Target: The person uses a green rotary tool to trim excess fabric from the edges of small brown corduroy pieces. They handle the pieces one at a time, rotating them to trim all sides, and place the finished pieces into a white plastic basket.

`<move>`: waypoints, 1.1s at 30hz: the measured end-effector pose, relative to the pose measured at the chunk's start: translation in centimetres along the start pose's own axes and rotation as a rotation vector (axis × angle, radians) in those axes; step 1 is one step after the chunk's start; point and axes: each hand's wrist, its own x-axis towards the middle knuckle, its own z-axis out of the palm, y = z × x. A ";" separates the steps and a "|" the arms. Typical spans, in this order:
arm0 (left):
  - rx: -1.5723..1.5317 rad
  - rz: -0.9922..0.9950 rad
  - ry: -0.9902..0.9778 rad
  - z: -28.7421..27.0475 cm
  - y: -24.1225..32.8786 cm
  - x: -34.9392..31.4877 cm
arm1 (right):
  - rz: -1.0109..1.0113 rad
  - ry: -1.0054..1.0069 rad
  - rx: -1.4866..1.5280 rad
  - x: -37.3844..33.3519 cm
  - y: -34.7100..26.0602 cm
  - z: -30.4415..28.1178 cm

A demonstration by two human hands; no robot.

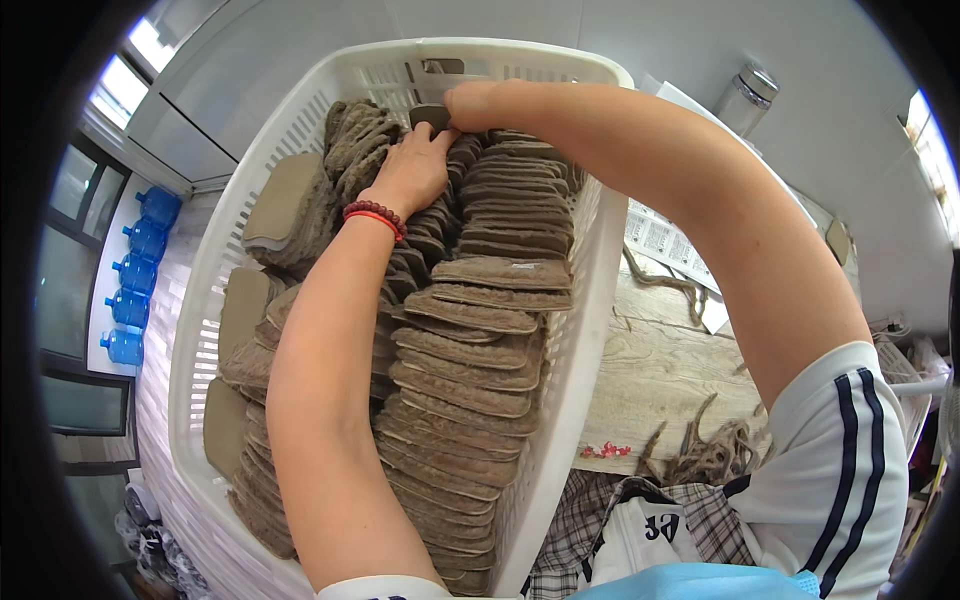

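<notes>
- Nearby, blue translucent water bottles (130,275) stand left of the white slotted plastic basket (590,400).
- The bare left forearm (325,420) blocks part of the rows of fuzzy brown flat pads (460,385), whose long axes run crosswise.
- At the basket's far end, a smooth-faced olive-brown pad (428,117) faces the wearer, its long axis partly hidden.
- Left hand (412,172) and right hand (478,105) meet there, fingers partly hidden; whether either grips it, I cannot tell.
</notes>
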 end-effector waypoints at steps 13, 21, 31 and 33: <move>-0.117 0.128 0.243 -1.6 -3.1 0.8 | 0.010 0.016 -0.152 -2.3 -2.4 -3.2; 0.049 -0.232 0.047 -6.1 -4.4 0.9 | 0.010 0.044 0.061 -0.7 0.8 -1.1; 0.188 -0.543 -0.294 -6.8 -4.6 -0.6 | 0.063 0.055 0.138 -4.7 0.8 -4.7; 0.170 -0.555 -0.214 -6.1 -4.7 -0.4 | 0.064 0.096 0.137 -4.8 1.5 -4.6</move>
